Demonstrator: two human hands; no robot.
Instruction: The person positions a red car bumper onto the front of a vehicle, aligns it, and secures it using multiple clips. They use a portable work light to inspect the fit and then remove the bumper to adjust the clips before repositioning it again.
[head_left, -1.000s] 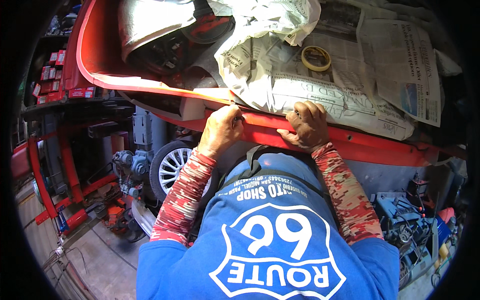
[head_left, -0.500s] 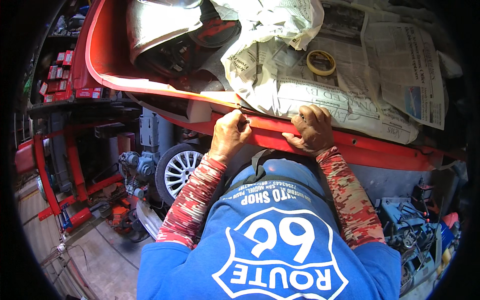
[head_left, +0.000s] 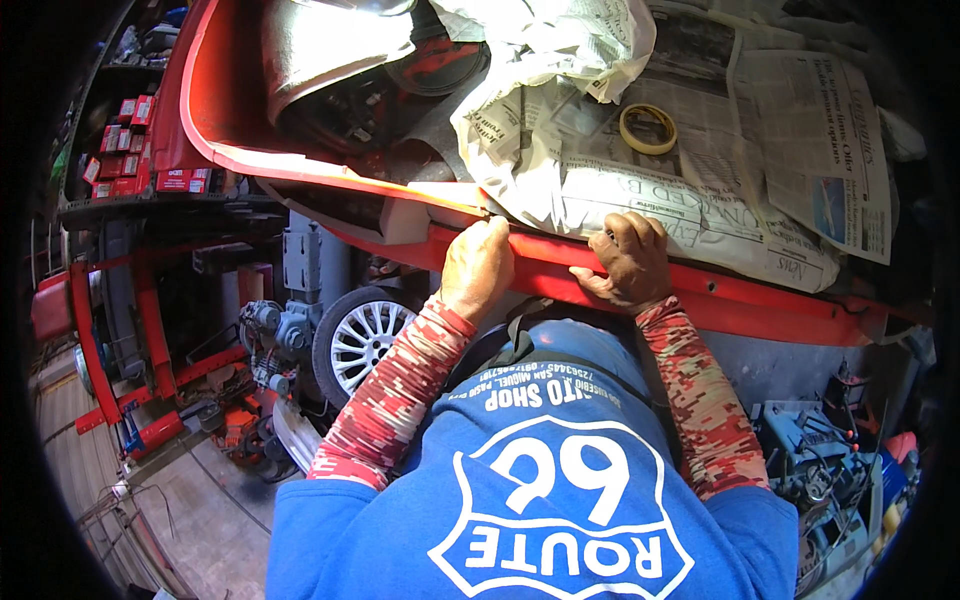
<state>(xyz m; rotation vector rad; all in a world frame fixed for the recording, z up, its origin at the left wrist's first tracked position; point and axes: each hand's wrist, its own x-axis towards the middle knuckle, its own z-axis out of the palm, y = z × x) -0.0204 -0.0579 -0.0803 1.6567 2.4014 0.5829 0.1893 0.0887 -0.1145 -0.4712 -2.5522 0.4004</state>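
My left hand (head_left: pixel 478 262) is closed at the top edge of the red body panel (head_left: pixel 750 305), fingertips by the seam where an orange-red trim strip (head_left: pixel 385 186) meets the paper; what they pinch is hidden. To its right, my right hand (head_left: pixel 625 262) curls its fingers over the same edge, thumb out against the panel's red face. Newspaper sheets (head_left: pixel 810 150) and crumpled paper cover the area above the panel. A roll of yellowish tape (head_left: pixel 668 135) lies on the paper beyond my right hand.
Shelves with red boxes (head_left: pixel 118 145) stand at the upper left. Below are a red steel frame (head_left: pixel 145 335), a motor (head_left: pixel 295 325) and a wheel with a silver rim (head_left: pixel 365 340). Grey-blue machinery (head_left: pixel 810 450) stands at lower right.
My left hand has shifted right along the panel edge and turned, so its fingertips show less. My right hand has moved slightly right in the view, along with the panel and surroundings.
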